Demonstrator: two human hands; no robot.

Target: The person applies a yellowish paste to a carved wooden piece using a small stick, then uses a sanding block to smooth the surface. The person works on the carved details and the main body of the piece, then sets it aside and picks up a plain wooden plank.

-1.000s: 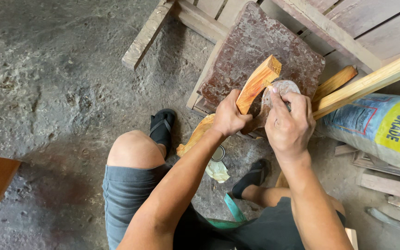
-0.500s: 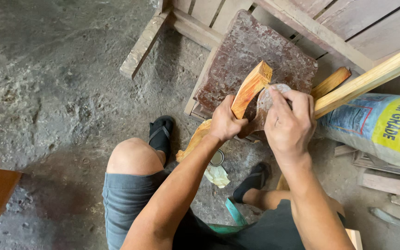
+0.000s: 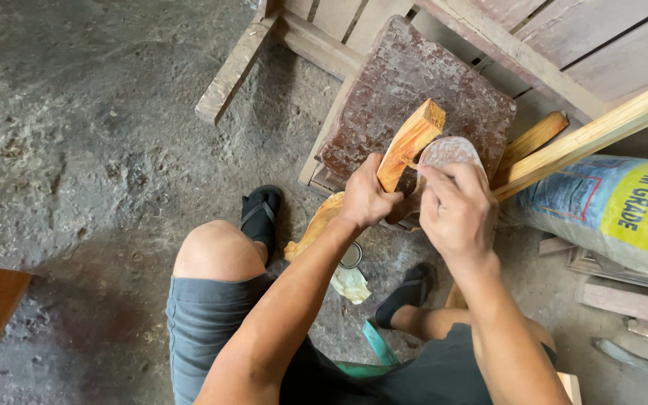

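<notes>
Head view: left hand [image 3: 367, 199] grips closed around wooden block [image 3: 411, 140]; right hand [image 3: 455, 210] presses sandpaper [image 3: 448, 153] against it.

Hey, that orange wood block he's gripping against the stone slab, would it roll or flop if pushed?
The wood block looks stiff: squared, solid timber. Its flat faces probably resist rolling, though leaning on the stone slab it might slide or tip if the left hand let go. It seems fairly light, since one hand steadies it.

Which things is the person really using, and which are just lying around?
In use: left hand gripping the orange wood block; right hand pressing a round pale pad against it; reddish slab underneath.

Lying about: printed sack, long pale plank, crumpled scrap.
</notes>
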